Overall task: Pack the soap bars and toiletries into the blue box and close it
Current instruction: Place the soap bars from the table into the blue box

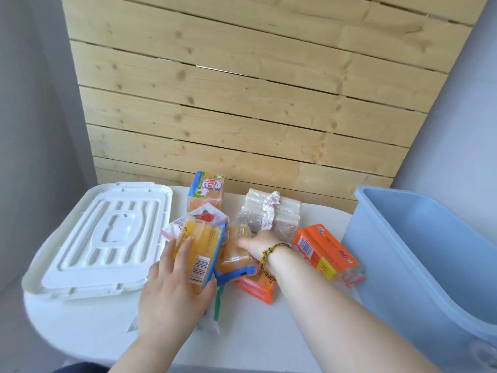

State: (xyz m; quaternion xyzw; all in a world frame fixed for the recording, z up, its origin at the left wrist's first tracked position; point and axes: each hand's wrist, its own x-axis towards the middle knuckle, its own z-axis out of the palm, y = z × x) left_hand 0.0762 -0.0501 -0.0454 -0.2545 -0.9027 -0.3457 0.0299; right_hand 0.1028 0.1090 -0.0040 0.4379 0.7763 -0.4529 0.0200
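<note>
On the table (255,332), left hand (172,292) grips soap pack (200,243) pointing away; right hand (255,244) unclear

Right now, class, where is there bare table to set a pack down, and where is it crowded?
Bare: table front between the forearms, and near side of the white lid. Crowded: soap packs between lid and blue box.

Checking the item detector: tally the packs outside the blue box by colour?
Yellow-amber packs: 3
Orange packs: 2
Whitish wrapped bundle: 1
Pink-white packet: 1
Total: 7, leaving out a part-hidden green-white item I cannot identify.
</note>
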